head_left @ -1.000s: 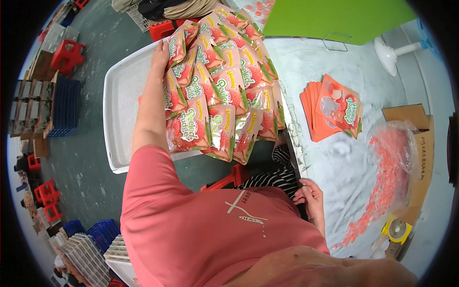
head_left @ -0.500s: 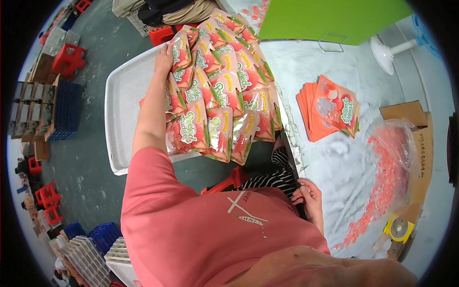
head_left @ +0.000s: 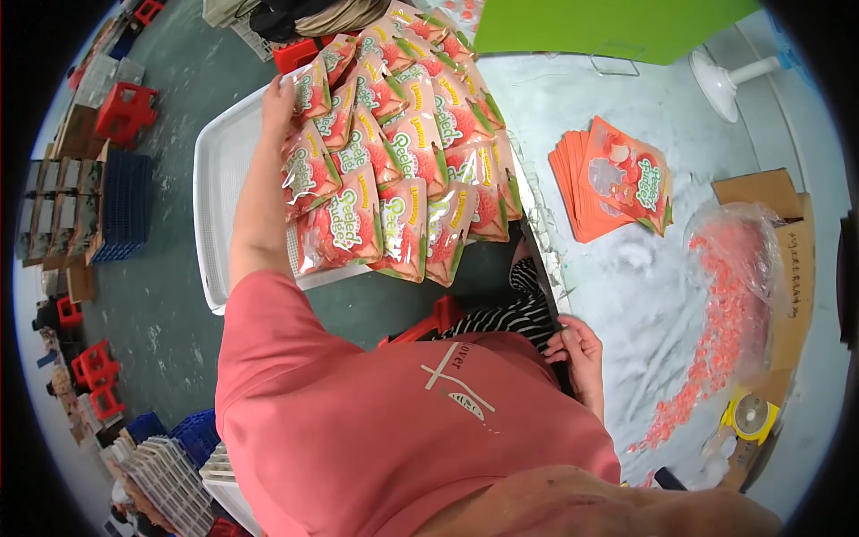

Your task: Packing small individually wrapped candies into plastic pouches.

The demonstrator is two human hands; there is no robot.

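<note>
Fingers of the left hand [head_left: 278,105] touch the left side of a bag [head_left: 311,91], its long axis roughly along them, one short end pointing away from the wrist. Other bags [head_left: 416,148] spread rightward over a tray [head_left: 217,192]. Right-hand [head_left: 582,351] fingers curl beside the table [head_left: 617,286] edge. I cannot tell whether either grips.

Beside the left grip [head_left: 277,103], pouches [head_left: 344,219] hide much of the tray [head_left: 219,197]; whether it pinches one is unclear. Beyond it, the top edge cuts a dark bundle [head_left: 282,18]. Far ahead of the right grip [head_left: 580,353], the green panel [head_left: 608,27] is cropped; nearer, the shirt [head_left: 403,421] partly covers something red [head_left: 434,320]
</note>
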